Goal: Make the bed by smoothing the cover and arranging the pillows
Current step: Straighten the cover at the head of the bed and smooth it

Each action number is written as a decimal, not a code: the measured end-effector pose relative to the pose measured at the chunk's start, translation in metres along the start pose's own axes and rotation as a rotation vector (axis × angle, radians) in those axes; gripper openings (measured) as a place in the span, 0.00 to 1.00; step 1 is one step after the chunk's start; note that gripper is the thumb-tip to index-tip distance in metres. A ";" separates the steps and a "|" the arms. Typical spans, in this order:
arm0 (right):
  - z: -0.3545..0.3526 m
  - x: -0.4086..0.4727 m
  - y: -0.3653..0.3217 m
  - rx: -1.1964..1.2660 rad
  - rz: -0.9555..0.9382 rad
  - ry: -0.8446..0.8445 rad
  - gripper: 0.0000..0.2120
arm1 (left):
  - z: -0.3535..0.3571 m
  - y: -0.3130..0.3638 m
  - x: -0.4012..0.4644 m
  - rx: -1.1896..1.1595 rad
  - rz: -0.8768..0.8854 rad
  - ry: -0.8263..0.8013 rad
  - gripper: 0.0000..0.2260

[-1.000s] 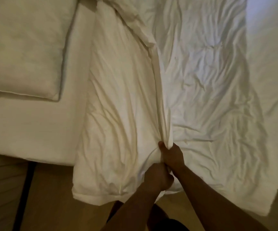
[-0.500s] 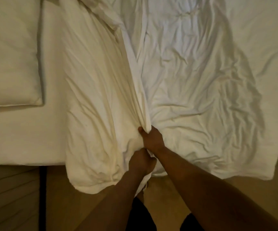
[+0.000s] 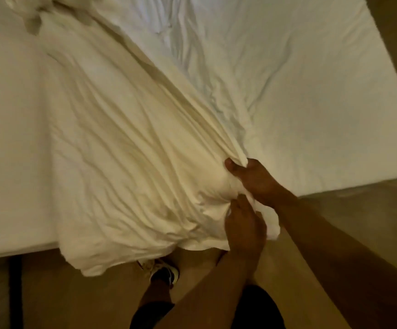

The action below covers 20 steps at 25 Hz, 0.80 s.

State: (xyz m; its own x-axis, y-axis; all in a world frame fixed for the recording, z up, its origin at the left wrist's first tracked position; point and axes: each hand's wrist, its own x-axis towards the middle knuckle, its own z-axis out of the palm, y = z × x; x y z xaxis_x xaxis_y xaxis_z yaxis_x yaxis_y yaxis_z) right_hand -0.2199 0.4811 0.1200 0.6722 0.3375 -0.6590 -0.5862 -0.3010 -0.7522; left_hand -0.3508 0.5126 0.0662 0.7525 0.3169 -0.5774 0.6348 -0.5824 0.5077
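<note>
A crumpled white cover (image 3: 126, 148) lies folded over itself across the bed, its lower end hanging over the near edge. My right hand (image 3: 257, 179) grips a bunched fold of the cover near the bed's edge, thumb on top. Just below it, my left hand (image 3: 245, 226) is closed on the cover's hanging corner. The white bed sheet (image 3: 299, 74) lies bare and wrinkled to the right of the fold. No pillow is in view.
The bed's near edge (image 3: 14, 251) runs along the lower left, with wooden floor (image 3: 74, 300) below it. My shoe (image 3: 165, 275) stands on the floor under the hanging cover. A dark strip (image 3: 15, 290) crosses the floor at left.
The view has swung right and the pillow has left the frame. Both hands have kept their hold and drawn the cover's fold toward the right, so it now runs diagonally.
</note>
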 end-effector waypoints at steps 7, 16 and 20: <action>-0.090 -0.006 0.122 0.126 0.337 0.092 0.25 | 0.106 0.007 -0.021 0.072 -0.027 -0.363 0.35; -0.076 0.013 0.133 -0.153 0.267 0.257 0.37 | 0.013 -0.109 -0.015 -0.452 -0.560 -0.257 0.11; -0.052 -0.008 0.139 -0.134 0.294 0.378 0.40 | -0.054 -0.171 -0.015 -1.279 -0.960 0.160 0.10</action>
State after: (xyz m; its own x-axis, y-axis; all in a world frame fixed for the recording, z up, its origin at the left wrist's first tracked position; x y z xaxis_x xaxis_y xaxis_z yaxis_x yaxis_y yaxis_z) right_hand -0.2835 0.3902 0.0212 0.6188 -0.1185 -0.7766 -0.7290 -0.4550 -0.5114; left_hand -0.4614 0.6480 0.0225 -0.0339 0.2973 -0.9542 0.5213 0.8198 0.2369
